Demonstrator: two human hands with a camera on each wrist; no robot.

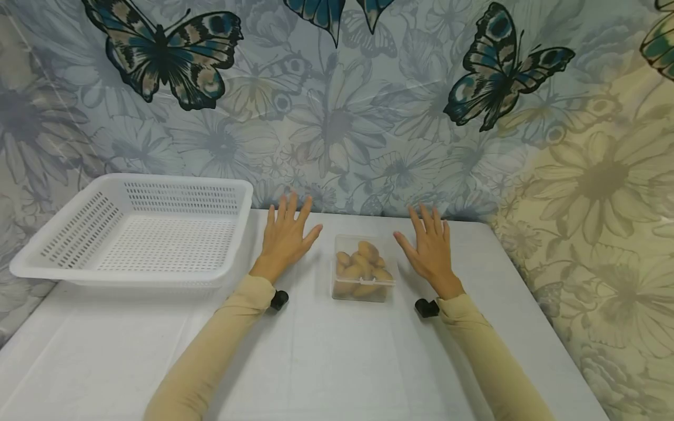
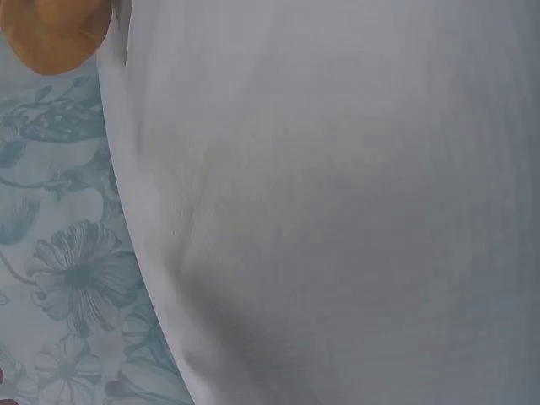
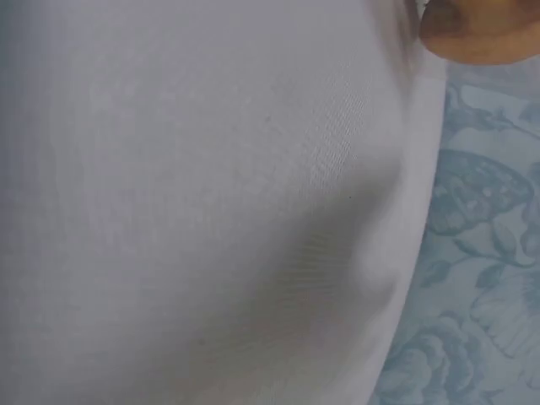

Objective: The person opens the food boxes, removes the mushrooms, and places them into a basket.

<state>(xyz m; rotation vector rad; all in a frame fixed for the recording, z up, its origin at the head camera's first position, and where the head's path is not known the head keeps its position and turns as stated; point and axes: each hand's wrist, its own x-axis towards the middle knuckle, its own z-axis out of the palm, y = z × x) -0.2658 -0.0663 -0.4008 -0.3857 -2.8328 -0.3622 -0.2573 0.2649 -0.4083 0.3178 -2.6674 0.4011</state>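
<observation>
A clear plastic box point(image 1: 363, 290) stands between the two hands, holding several tan, oval, potato-like pieces point(image 1: 363, 266). To its left, my left hand point(image 1: 284, 241) is held with fingers straight and spread, apart from the box. My right hand point(image 1: 433, 252) is spread the same way on the box's right side, also apart from it. Neither hand holds anything. Only a small part of each hand shows at the top corner of its wrist view, over the white cloth.
A large white perforated plastic basket point(image 1: 231, 275) sits on the left of the table, beside the left hand. White cloth point(image 1: 337, 362) covers the table. Behind it hangs a backdrop point(image 1: 337, 134) with flowers and butterflies. Each wrist carries a small black camera point(image 1: 279, 300).
</observation>
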